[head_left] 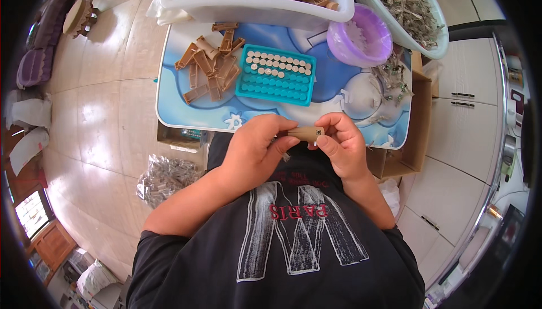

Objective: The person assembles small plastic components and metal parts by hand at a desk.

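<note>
Just off the table's near edge, my left hand (254, 148) pinches a tan half-round plastic shell (306, 134) between thumb and fingers. My right hand (345, 149) closes thumb and forefinger on the shell's right end, where a small dark hole shows. Something tiny and whitish is by the right thumb tip, too small to name. Beyond the hands lies a teal tray (274, 100) with rows of round pockets. White round discs (276, 58) fill its far rows and part of a middle one. Left of the tray, similar tan shells (212, 70) lie in a loose pile.
A white bin (257, 12) heaped with tan shells stands at the far edge of the blue patterned table (214, 118). To its right are a purple bowl (370, 59) and a pale basin of clear wired parts (403, 4). Cardboard (415, 134) stands at right; a clear bag (166, 180) sits on the floor.
</note>
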{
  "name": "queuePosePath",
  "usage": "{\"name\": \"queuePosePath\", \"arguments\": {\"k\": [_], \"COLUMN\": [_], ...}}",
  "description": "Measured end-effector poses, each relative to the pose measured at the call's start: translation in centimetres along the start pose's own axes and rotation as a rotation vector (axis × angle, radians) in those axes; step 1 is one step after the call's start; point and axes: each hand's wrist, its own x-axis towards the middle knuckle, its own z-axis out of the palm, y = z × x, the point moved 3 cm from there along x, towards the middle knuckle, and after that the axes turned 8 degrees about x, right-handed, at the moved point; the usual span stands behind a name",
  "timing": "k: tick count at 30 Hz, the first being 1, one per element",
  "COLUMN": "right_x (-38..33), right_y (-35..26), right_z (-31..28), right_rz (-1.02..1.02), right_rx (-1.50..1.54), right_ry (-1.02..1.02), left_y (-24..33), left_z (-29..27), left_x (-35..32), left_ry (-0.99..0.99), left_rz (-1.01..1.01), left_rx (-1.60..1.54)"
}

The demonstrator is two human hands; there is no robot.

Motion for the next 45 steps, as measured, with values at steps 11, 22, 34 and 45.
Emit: {"name": "queuePosePath", "arguments": {"k": [11, 22, 34, 45], "right_x": [-2.7, -18.6, -10.1, -7.0], "right_y": [-2.2, -5.0, -5.0, -4.0], "right_z": [-5.6, -36.7, -24.3, -11.3], "right_rz": [-0.158, -0.387, -0.495, -0.513], "right_rx": [0.298, 0.036, -0.708, -1.592], "right_ry": [0.256, 1.27, 1.042, 0.152], "left_y": [1.7, -4.3, -3.3, 0.8], "left_z": [-0.2, -7.3, -8.5, -2.6], "left_x": [2.1, 1.1, 0.9, 0.4], "left_ry": [0.139, 0.066, 0.221, -0.899], "left_rz": [0.205, -0.167, -0.285, -0.015], "left_rx": [0.196, 0.767, 0.299, -0.247]}}
